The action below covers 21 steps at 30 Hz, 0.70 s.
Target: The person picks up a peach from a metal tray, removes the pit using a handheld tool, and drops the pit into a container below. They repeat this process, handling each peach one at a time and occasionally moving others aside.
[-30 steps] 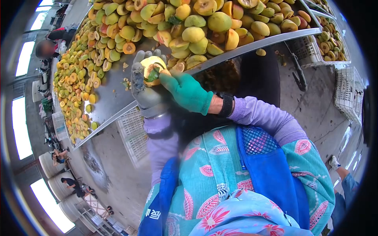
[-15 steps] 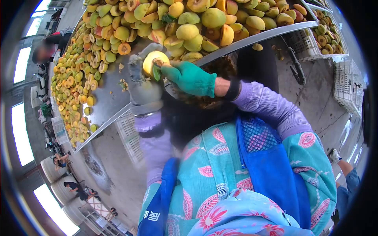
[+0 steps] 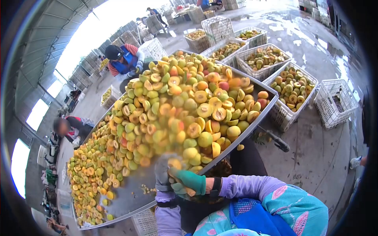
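My left hand (image 3: pixel 163 175), in a grey glove, is closed around a yellow apricot (image 3: pixel 174 162) at the near edge of the metal table (image 3: pixel 136 196). Against it is my right hand (image 3: pixel 189 181), in a green glove, with its fingers wrapped round a small tool with a tan handle (image 3: pixel 190 192). The handle's end sticks out below the fist; the working end is hidden between the hands. Just beyond them lies a big heap of cut apricots (image 3: pixel 157 110), green to orange, many with the stone showing.
White crates of apricots (image 3: pixel 293 88) line the far right side, beside a crate (image 3: pixel 336 104) with little in it. Two people (image 3: pixel 125 61) (image 3: pixel 73 128) sit along the table's far left side. A black-ended bar (image 3: pixel 280 143) juts out beneath the table's right edge.
The view has tilted up, showing more of the heap and the hall. My hands have drawn together, and the leaf beside the fruit no longer shows.
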### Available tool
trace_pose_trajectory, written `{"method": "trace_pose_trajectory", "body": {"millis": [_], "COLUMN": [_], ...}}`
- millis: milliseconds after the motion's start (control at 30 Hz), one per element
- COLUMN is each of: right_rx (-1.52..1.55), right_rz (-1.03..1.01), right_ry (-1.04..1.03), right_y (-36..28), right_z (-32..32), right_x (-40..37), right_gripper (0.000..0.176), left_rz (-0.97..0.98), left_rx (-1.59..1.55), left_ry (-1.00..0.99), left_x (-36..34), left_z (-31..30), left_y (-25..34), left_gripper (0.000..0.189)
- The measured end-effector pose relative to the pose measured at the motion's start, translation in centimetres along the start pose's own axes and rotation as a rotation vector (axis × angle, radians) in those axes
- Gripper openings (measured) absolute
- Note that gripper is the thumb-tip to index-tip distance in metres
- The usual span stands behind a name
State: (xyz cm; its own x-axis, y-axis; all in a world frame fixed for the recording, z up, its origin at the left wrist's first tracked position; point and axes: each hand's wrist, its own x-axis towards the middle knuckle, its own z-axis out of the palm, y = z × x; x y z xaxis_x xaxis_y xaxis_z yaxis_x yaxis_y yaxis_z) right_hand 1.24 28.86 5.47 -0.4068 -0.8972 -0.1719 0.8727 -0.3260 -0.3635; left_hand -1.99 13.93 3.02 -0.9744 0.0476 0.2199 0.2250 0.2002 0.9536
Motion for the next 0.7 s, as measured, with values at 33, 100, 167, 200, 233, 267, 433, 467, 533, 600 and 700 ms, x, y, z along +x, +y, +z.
{"method": "trace_pose_trajectory", "body": {"millis": [33, 100, 167, 200, 233, 267, 433, 467, 533, 600, 700], "right_rx": [-0.059, 0.034, 0.264, 0.380, 0.394, 0.289, -0.047, 0.017, 0.097, -0.011, 0.013], "right_rz": [0.008, -0.010, 0.029, 0.047, 0.104, 0.159, 0.268, 0.357, 0.395, 0.337, 0.237], "right_ry": [0.006, -0.141, -0.396, -0.522, -0.540, -0.530, -0.404, -0.117, 0.194, 0.153, 0.129], "right_y": [-0.6, 0.4, 1.4, 1.9, 2.6, 2.8, 1.3, 1.7, 3.3, 3.1, 1.8], "right_z": [0.3, -0.4, -0.7, -0.8, -0.3, 0.3, -1.6, -3.4, -6.5, -5.5, -4.9], "right_x": [-0.9, -0.6, 0.3, 0.6, 0.6, 0.4, -2.5, -2.0, -0.4, -0.5, -1.4], "right_gripper": [0.034, 0.038, 0.036, 0.036, 0.038, 0.040, 0.041, 0.040, 0.038, 0.035, 0.030], "left_rz": [-0.007, -0.085, -0.231, -0.339, -0.427, -0.316, -0.245, -0.378, -0.573, -0.255, -0.055], "left_rx": [0.023, -0.155, -0.525, -0.805, -0.730, -0.419, -0.638, -0.011, 1.212, 1.165, 1.108], "left_ry": [-0.048, 0.016, 0.183, 0.314, 0.546, 0.549, 1.000, 0.926, 0.586, 0.461, 0.038], "left_x": [0.2, -0.9, -2.5, -3.0, -3.8, -5.6, -15.6, -16.4, -17.3, -9.7, 0.8], "left_z": [-0.2, 0.4, 2.2, 3.0, 2.2, 0.8, -7.6, -10.0, -13.4, -9.7, -1.7], "left_y": [0.8, 2.5, 6.0, 7.3, 7.0, 6.3, 3.7, 2.6, -0.7, 0.4, 3.3], "left_gripper": [0.039, 0.038, 0.036, 0.035, 0.036, 0.034, 0.033, 0.035, 0.039, 0.040, 0.042]}}
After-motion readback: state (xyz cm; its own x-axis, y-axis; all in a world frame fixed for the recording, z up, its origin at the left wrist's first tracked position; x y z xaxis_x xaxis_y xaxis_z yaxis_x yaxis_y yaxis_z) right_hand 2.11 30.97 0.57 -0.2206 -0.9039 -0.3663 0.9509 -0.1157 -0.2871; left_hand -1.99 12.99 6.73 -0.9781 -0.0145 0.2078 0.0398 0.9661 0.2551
